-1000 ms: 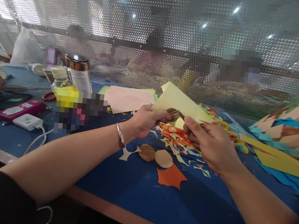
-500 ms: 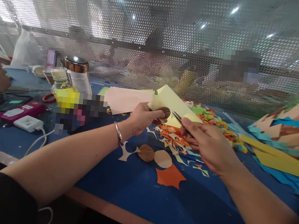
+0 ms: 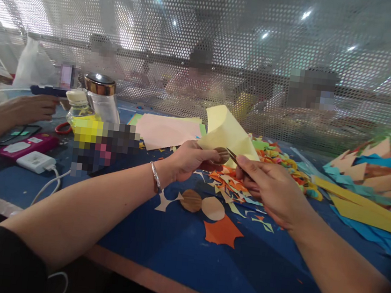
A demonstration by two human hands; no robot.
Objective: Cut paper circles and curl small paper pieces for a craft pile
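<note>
Pale yellow paper is pinched in my left hand, together with a brown wood-grain disc lying against it. My right hand is closed on dark scissors, whose tips are at the disc's right edge. Below the hands, a second wood-grain disc rests on the blue table beside a cream paper circle. An orange paper piece with pointed corners lies just under them. Orange and pale paper scraps are heaped beneath my right hand.
At the left stand a yellow-labelled bottle and a clear flask, near a magenta power bank and white charger. Another person's hand is at far left. Coloured paper stacks lie right; a perforated screen stands behind.
The yellow paper has turned and its top has moved slightly, while the disc and my left fingers shifted right toward the scissors. The other person's hand has reached farther right, by a dark object.
</note>
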